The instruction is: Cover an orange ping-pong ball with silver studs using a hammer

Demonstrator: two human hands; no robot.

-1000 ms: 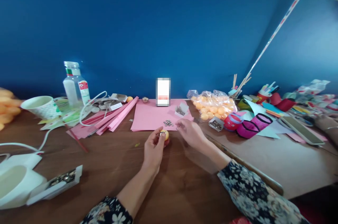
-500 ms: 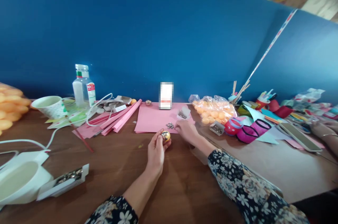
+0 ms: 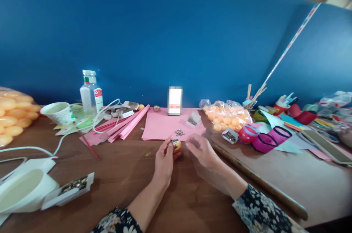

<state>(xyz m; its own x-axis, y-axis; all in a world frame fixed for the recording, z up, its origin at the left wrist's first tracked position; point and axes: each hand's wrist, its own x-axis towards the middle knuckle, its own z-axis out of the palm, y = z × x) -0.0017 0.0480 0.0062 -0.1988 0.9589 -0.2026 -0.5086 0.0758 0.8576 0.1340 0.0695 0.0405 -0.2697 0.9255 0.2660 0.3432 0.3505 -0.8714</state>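
Note:
Between the thumb and fingers of my left hand (image 3: pixel 164 159) is a small orange ball (image 3: pixel 178 145), part of its surface covered with shiny metal thumbtacks. My right hand (image 3: pixel 205 152) is just to the right of the ball and apart from it. Motion smears its fingers, so whether they pinch anything is unclear. Beyond both hands, a small pile of metal tacks (image 3: pixel 179 133) lies on pink paper sheets (image 3: pixel 158 125). An opened small box (image 3: pixel 194 119) with tacks stands on the same paper. Farther back rests another shiny tack-covered ball (image 3: pixel 156 108).
A phone (image 3: pixel 175 101) stands against the blue wall. To its right lie a bag of orange balls (image 3: pixel 225 117), another tack box (image 3: pixel 230 136) and a wooden stick (image 3: pixel 264 183). Leftward are a paper cup (image 3: pixel 57 114), a bottle (image 3: pixel 90 95) and a white glue-gun-like device (image 3: pixel 26 189).
My right hand has moved from beside the tack pile toward me and slightly right, near the ball. My left hand keeps the ball, now turned with more orange showing. The view has shifted slightly.

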